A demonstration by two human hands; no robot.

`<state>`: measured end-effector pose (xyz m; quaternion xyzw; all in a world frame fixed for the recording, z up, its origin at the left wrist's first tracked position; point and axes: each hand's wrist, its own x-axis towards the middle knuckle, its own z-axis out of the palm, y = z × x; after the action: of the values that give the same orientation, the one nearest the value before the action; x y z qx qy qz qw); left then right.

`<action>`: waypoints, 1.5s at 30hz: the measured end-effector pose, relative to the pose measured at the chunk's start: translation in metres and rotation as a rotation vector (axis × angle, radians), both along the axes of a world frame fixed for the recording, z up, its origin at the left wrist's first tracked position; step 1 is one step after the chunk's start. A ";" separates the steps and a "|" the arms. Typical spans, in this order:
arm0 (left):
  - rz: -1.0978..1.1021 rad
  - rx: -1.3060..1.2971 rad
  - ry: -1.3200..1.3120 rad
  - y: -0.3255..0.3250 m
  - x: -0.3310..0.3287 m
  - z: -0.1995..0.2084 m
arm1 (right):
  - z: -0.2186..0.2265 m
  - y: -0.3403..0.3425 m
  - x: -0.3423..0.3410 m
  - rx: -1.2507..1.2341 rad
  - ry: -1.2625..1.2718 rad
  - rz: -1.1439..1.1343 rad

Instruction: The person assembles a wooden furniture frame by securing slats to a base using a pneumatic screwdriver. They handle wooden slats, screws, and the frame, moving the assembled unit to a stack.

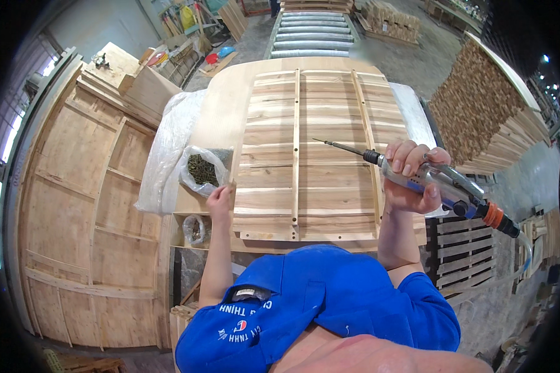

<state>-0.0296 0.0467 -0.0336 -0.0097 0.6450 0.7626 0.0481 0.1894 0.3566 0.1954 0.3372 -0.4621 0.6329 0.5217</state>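
Observation:
My right hand (pixel 410 171) is wrapped around a pneumatic screwdriver (pixel 451 189), raised over the right side of a slatted wooden panel (pixel 267 149). The tool's long thin bit points left above the panel, touching nothing. Two narrow battens run lengthwise on the panel, the left batten (pixel 295 155) with dark holes along it. My left hand (pixel 218 201) is closed with fingertips pinched, at the panel's left edge; what it may hold is too small to make out. Just beyond it sits an open plastic bag of screws (pixel 200 169).
A smaller plastic bag (pixel 194 229) lies in a compartment below the screws. Large framed panels (pixel 74 205) stand on the left. A roller conveyor (pixel 313 34) extends beyond the table; a tall stack of wood pieces (pixel 479 99) is at right. An air hose (pixel 527 252) trails from the screwdriver.

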 end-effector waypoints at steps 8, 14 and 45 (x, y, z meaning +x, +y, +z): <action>-0.620 0.248 -0.108 0.205 0.046 0.063 | -0.022 0.059 0.017 0.025 -0.086 -0.079; -0.749 0.316 -0.104 0.287 0.069 0.092 | -0.039 0.098 0.017 0.052 -0.147 -0.148; -1.170 0.079 -0.441 0.565 -0.080 0.019 | -0.142 0.373 -0.206 -0.112 -0.684 -0.299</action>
<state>-0.1098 0.6121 -0.0143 0.1897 0.4898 0.6131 0.5900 -0.0168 0.7297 0.0534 0.0061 -0.6182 0.6503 0.4415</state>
